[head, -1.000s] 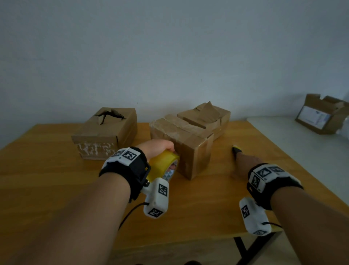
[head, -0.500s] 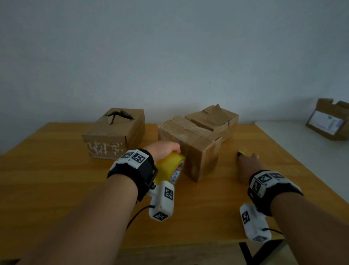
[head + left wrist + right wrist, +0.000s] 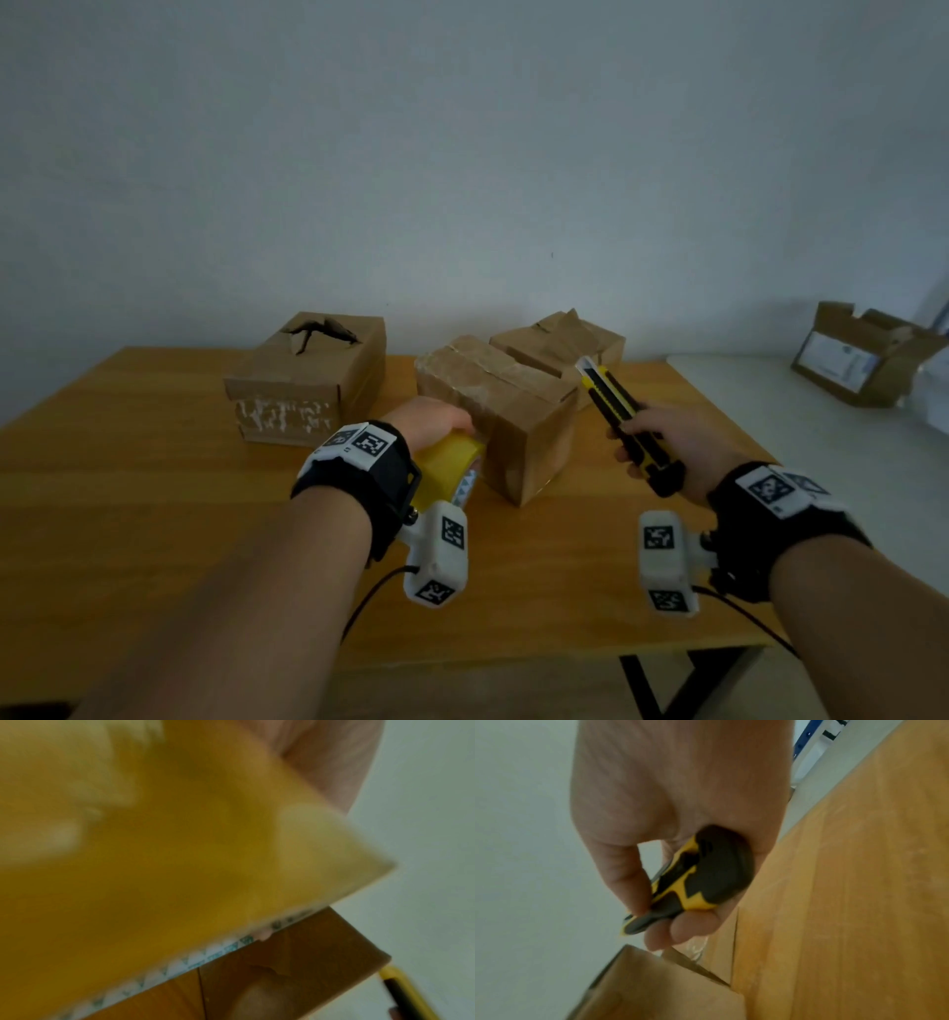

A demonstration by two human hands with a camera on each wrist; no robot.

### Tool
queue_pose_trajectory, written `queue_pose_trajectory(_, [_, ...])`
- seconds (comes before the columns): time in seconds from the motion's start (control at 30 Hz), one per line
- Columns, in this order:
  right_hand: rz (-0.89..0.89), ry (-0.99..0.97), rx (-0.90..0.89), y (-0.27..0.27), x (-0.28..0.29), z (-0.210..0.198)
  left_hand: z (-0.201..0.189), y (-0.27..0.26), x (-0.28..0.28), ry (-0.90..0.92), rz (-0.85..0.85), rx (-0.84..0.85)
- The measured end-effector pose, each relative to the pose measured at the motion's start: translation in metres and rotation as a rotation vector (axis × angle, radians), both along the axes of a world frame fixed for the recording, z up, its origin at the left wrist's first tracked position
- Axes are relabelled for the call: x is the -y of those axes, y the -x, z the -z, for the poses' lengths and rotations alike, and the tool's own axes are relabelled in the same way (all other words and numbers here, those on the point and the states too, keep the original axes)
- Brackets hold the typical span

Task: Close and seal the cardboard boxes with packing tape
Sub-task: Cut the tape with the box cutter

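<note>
Middle cardboard box [image 3: 506,411] near the table [image 3: 128,462] centre, flaps down. Roll of packing tape [image 3: 447,470] held against its near-left face by left hand [image 3: 431,424]; fingers hidden behind the roll, pose impossible to tell. Yellow-black utility knife [image 3: 624,419] gripped in right hand [image 3: 667,447], fingers [image 3: 680,929] curled round the handle, tip raised beside the box's right edge. Likely step: cutting the tape. Next: blade to the strip near the roll. Two more boxes [image 3: 308,375] close by; bare tabletop on the near side.
</note>
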State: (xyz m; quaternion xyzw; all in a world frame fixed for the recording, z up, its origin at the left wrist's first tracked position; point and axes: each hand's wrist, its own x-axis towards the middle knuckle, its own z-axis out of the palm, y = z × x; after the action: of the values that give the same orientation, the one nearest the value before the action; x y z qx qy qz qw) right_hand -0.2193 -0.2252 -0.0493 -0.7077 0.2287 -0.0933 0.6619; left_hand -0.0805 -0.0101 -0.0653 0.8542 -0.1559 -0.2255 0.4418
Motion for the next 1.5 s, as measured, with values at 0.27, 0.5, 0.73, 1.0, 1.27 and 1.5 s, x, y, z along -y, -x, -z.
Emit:
queue_pose_trajectory(0.27, [-0.287, 0.161, 0.081, 0.002, -0.039, -0.037, 0.010, -0.006, -0.007, 0.121, -0.147, -0.011])
queue_pose_trajectory(0.5, [-0.339, 0.256, 0.047, -0.019, -0.084, -0.045, 0.010, 0.000, -0.008, 0.075, -0.113, -0.006])
queue_pose_trajectory(0.73, [-0.281, 0.238, 0.098, -0.024, -0.087, -0.037, 0.012, -0.003, -0.013, 0.165, -0.153, -0.021])
queue_pose_trajectory(1.0, [-0.168, 0.221, 0.049, -0.028, -0.074, -0.034, 0.007, 0.003, -0.015, 0.226, -0.218, -0.079])
queue_pose_trajectory(1.27, [-0.255, 0.147, 0.096, -0.029, -0.075, -0.031, 0.010, -0.005, -0.011, 0.176, -0.138, -0.041])
queue_pose_trajectory(1.5, [-0.143, 0.322, 0.141, -0.027, -0.071, -0.024, 0.012, -0.009, -0.011, 0.137, -0.136, -0.007])
